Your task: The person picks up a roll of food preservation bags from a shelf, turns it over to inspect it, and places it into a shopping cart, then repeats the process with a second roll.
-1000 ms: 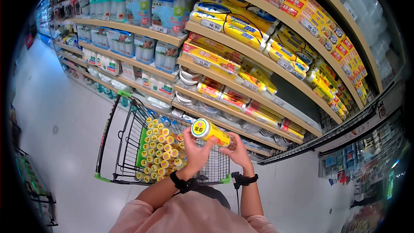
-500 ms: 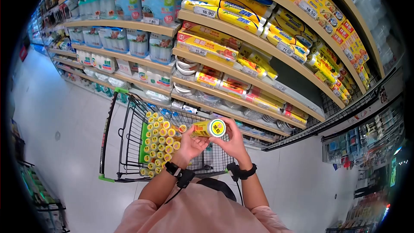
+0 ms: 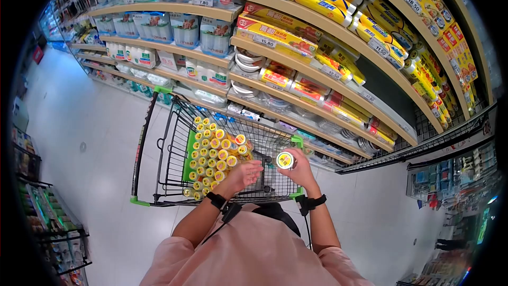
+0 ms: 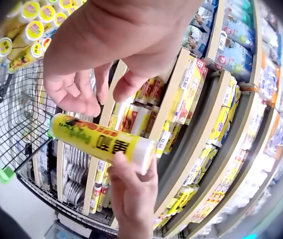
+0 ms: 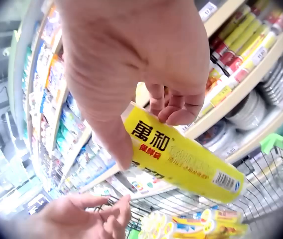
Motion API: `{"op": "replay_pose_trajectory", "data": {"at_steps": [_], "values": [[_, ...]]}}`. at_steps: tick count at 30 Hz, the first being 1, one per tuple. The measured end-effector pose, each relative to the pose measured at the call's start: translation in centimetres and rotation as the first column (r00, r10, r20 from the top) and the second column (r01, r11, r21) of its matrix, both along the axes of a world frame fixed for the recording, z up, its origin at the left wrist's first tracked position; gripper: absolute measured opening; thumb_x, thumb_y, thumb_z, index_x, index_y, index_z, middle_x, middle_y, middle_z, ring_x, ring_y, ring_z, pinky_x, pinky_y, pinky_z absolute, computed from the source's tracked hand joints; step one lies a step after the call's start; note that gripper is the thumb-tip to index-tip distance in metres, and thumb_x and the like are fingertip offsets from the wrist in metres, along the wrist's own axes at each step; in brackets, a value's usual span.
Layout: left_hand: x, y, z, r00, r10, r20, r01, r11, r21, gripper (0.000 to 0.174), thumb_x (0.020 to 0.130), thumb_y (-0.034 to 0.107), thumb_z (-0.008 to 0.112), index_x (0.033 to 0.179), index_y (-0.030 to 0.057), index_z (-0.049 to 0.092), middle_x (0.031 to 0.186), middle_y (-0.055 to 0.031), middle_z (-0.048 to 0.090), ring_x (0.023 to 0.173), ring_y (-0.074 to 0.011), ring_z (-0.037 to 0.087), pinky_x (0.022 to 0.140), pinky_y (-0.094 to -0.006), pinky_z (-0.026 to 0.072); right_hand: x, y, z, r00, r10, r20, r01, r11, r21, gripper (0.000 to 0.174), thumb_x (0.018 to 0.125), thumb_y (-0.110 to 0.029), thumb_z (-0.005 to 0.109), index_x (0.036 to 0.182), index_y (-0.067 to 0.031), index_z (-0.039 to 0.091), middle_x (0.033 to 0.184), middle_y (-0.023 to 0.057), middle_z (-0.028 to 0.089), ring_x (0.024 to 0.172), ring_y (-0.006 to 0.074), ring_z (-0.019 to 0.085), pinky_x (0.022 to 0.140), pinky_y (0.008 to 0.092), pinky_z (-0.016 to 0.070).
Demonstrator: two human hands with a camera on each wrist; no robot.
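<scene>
The right hand grasps a yellow roll by one end, above the cart. The left hand is released, fingers loose, just beside the roll, over the stacked rolls in the cart.

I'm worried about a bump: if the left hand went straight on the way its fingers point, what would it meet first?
Probably the yellow cylindrical roll that the right hand grips; the left hand points at it across a small gap, though depth is unclear.
</scene>
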State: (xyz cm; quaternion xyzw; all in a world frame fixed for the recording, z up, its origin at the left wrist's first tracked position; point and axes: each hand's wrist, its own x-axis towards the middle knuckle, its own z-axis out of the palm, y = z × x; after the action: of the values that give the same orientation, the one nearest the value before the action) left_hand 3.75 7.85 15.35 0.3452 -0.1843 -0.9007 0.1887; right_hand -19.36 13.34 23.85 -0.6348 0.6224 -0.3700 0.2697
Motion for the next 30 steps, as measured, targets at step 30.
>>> {"op": "replay_pose_trajectory", "data": {"at_steps": [30], "values": [[0.7,2.7,-22.7,0.255,-0.198,0.946,0.909,0.383,-0.165,0.068,0.067,0.036,0.08,0.121,0.0045,0.051,0.113,-0.0214,0.065,0.107,-0.039,0.063,0.091,-0.0454,0.0508,-6.6,11.8,-14.9,0.935,-0.251,0.25,0.028,0.756,0.654,0.031,0.086,-0.007,0.073,0.114,-0.0052,0.059,0.104,0.0076,0.066,0.095,0.0165,0.065,0.076,0.0312,0.0555]]}}
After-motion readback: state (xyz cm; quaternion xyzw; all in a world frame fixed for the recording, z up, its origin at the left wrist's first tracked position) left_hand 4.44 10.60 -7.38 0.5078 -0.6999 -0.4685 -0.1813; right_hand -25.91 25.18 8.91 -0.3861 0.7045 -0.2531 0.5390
